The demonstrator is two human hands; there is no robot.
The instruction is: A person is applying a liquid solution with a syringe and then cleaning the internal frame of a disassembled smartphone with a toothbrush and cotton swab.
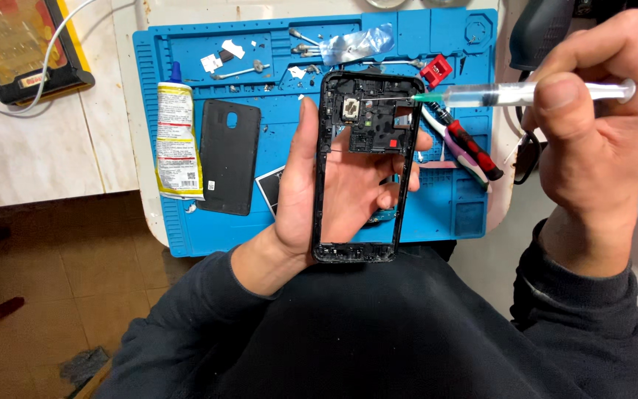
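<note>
Two hands work above the blue mat (186, 236). The left hand (334, 185) has its fingers wrapped round the frame (359, 166), thumb on one edge, fingertips on the other. The right hand (599, 125) pinches a syringe (526, 92), needle tip touching the frame's top. Too hard a squeeze could, I reckon, flood nearby parts.

Blue work mat (186, 52) on table; glue tube (176, 140) at nine o'clock, black back cover (228, 157) beside it, screwdrivers (467, 148) at three.
</note>
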